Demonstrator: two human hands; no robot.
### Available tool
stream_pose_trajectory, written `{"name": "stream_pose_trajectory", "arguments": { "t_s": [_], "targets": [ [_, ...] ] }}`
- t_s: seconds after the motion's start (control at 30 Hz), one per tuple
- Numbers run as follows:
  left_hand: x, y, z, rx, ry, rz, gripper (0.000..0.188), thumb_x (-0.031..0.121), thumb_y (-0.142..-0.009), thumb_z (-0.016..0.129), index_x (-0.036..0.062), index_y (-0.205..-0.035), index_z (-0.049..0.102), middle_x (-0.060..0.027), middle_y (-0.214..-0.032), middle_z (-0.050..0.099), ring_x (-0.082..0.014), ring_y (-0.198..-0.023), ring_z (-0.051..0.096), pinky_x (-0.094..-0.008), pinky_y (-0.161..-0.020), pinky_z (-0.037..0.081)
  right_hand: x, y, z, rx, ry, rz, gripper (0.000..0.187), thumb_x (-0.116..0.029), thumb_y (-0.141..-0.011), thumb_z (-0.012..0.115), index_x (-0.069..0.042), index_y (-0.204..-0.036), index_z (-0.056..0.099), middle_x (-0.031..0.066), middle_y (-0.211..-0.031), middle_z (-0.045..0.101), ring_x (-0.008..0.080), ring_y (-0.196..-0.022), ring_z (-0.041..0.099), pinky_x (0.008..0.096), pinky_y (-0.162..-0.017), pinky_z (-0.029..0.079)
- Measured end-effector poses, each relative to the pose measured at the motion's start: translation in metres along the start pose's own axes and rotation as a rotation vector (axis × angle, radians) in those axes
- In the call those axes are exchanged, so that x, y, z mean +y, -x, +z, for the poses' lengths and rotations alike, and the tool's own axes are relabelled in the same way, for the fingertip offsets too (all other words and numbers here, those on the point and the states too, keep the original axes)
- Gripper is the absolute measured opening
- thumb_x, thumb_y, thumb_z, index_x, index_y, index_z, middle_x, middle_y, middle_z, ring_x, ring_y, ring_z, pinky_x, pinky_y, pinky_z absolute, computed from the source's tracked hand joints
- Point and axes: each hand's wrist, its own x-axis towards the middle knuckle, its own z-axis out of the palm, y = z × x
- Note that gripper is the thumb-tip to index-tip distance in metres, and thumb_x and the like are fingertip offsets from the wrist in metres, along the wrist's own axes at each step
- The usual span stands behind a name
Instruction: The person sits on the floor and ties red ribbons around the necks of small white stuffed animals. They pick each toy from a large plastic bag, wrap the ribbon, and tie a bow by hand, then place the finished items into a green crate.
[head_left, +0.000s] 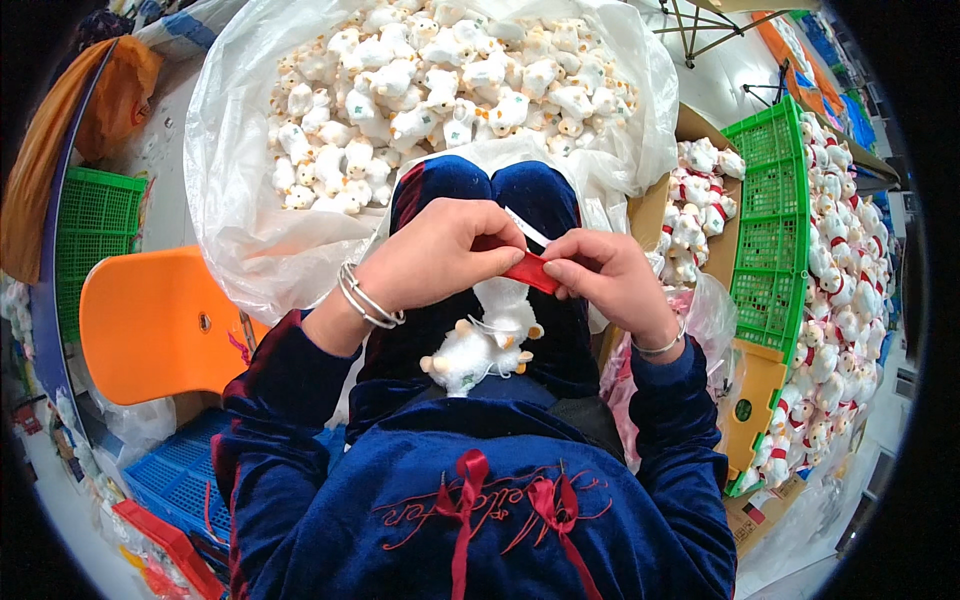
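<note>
Near the centre of the frame, the left hand [440, 252] and right hand [608, 282] pinch a small red piece [533, 273], each grip pressed together on one end. Just below, a white plush toy [480, 350] rests on the lap [567, 352]. Many similar toys [440, 85] fill clear plastic sheeting [238, 170] at upper middle; an orange chair [150, 330] stands at left.

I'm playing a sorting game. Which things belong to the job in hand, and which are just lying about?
Belong, it seems:
red piece, pinched by the left hand and right hand
white plush toy on the lap
heap of similar plush toys
boxed toys with red bands

Probably just lying about:
orange chair
blue crate
</note>
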Motion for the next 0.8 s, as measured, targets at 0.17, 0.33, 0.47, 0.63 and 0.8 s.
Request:
{"name": "stream_pose_trajectory", "arguments": {
  "t_s": [0.17, 0.33, 0.47, 0.63, 0.8],
  "targets": [
    [-0.04, 0.026, 0.028, 0.282, -0.504, 0.601, 0.019, 0.004, -0.079, 0.08, 0.0072, -0.096, 0.071, -0.0082, -0.093, 0.065, -0.0274, -0.081, 0.065, -0.0369, -0.069, 0.055, 0.029, 0.013, 0.018, 0.151, 0.477, -0.562, 0.017, 0.001, -0.081, 0.078, -0.004, -0.097, 0.072, 0.0094, -0.098, 0.064, 0.0273, -0.088, 0.064, 0.0357, -0.075, 0.052],
    [-0.087, 0.04, 0.052, 0.203, -0.57, 0.597, 0.023, 0.002, -0.076, 0.078, 0.0067, -0.096, 0.069, -0.0081, -0.097, 0.064, -0.0272, -0.084, 0.066, -0.0362, -0.07, 0.056, 0.076, 0.024, 0.031, 0.107, 0.57, -0.634, 0.029, 0.002, -0.075, 0.078, -0.003, -0.102, 0.071, 0.0105, -0.102, 0.064, 0.0303, -0.091, 0.063, 0.0393, -0.079, 0.054],
    [-0.096, 0.044, 0.059, 0.213, -0.547, 0.58, 0.025, 0.004, -0.078, 0.076, 0.0065, -0.101, 0.066, -0.0084, -0.102, 0.062, -0.0274, -0.089, 0.065, -0.0364, -0.074, 0.056, 0.084, 0.027, 0.035, 0.13, 0.571, -0.625, 0.033, 0.002, -0.075, 0.078, -0.003, -0.107, 0.069, 0.0122, -0.107, 0.063, 0.0318, -0.096, 0.063, 0.0397, -0.082, 0.054],
    [-0.092, 0.042, 0.058, 0.173, -0.535, 0.522, 0.034, 0.003, -0.076, 0.079, 0.0068, -0.106, 0.065, -0.0103, -0.107, 0.06, -0.0294, -0.095, 0.063, -0.0379, -0.081, 0.055, 0.088, 0.027, 0.034, 0.091, 0.606, -0.569, 0.041, -0.001, -0.072, 0.079, -0.004, -0.111, 0.066, 0.0136, -0.115, 0.062, 0.0339, -0.105, 0.061, 0.0414, -0.088, 0.053],
    [-0.09, 0.038, 0.057, 0.133, -0.536, 0.452, 0.044, 0.003, -0.075, 0.079, 0.0065, -0.114, 0.061, -0.0134, -0.115, 0.057, -0.0329, -0.107, 0.06, -0.0409, -0.09, 0.053, 0.079, 0.025, 0.03, 0.017, 0.689, -0.528, 0.051, -0.007, -0.07, 0.081, -0.005, -0.117, 0.061, 0.0145, -0.122, 0.059, 0.0362, -0.111, 0.059, 0.0442, -0.094, 0.049]
  ]
}}
